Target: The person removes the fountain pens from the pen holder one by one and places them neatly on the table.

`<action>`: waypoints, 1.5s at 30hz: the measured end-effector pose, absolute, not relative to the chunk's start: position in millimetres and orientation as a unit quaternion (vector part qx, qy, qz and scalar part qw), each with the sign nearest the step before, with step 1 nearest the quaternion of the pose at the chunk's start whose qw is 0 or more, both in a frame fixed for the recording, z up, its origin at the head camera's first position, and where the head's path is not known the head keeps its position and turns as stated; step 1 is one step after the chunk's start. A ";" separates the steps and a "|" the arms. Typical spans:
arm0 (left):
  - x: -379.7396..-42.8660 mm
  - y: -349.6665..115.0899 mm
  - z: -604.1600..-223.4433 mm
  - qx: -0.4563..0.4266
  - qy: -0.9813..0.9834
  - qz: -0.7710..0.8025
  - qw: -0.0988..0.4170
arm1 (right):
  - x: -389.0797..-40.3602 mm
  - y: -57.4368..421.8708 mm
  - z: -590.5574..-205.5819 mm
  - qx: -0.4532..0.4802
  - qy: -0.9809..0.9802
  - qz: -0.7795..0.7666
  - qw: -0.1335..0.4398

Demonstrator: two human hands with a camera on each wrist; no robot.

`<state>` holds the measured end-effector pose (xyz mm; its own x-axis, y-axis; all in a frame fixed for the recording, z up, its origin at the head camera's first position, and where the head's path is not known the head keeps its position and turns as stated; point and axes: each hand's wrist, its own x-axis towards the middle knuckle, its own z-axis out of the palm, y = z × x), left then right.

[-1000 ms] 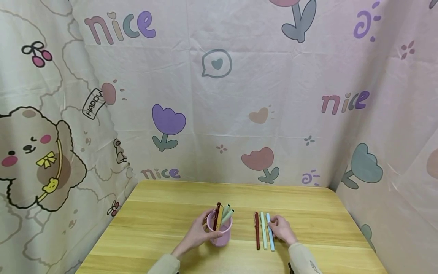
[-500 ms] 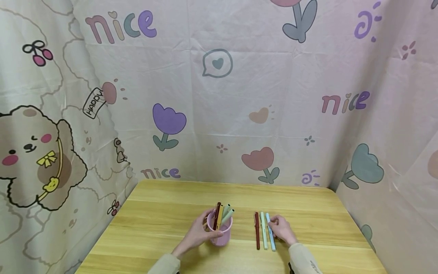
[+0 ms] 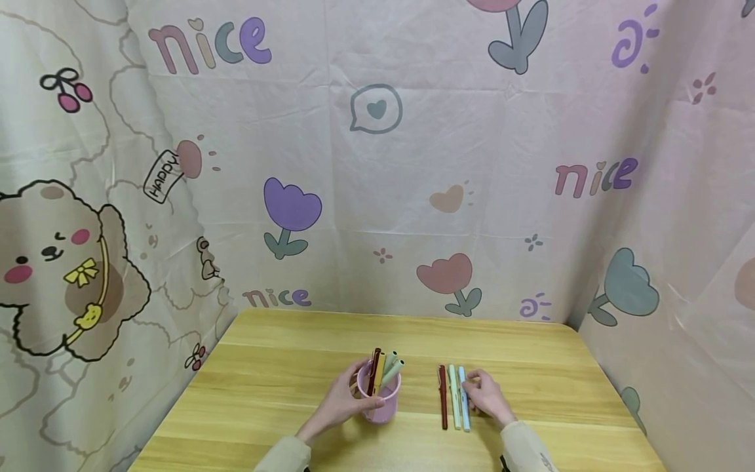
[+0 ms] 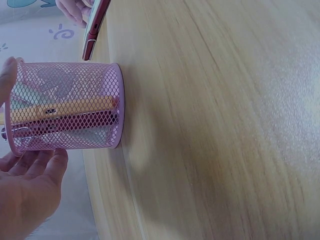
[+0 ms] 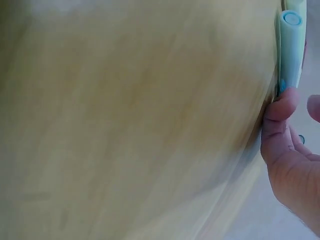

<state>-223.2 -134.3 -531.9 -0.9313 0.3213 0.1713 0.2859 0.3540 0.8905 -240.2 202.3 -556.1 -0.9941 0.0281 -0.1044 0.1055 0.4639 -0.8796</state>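
Note:
My left hand (image 3: 340, 400) grips a pink mesh pen cup (image 3: 385, 413) near its rim, thumb in front. Inside it lean a dark red pen (image 3: 373, 379), a yellow pen (image 3: 380, 375) and two pale green pens (image 3: 392, 373). To the right, a dark red pen (image 3: 443, 397), a pale green pen (image 3: 455, 401) and a light blue pen (image 3: 464, 412) lie side by side on the table. My right hand (image 3: 488, 397) is beside the light blue pen, its thumb (image 5: 283, 104) touching that pen while another fingertip stands apart.
The wooden table (image 3: 283, 354) has its back edge against a printed curtain (image 3: 366, 196). More curtain hangs at both sides. The cup stands a short way left of the row of pens.
The light blue pen's near end has swung left, so it now lies closer alongside the pale green pen. My left hand and the cup have stayed in place.

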 end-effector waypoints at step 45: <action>-223.9 -133.6 -532.7 0.178 0.825 0.535 0.018 | -227.5 153.7 -510.9 -0.191 0.797 -0.573 -0.013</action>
<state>-223.9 -133.6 -532.7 -0.9357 0.3138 0.1614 0.2754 0.3631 0.8901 -227.5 153.7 -510.9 -0.9266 -0.2895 0.2401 -0.3195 0.2694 -0.9085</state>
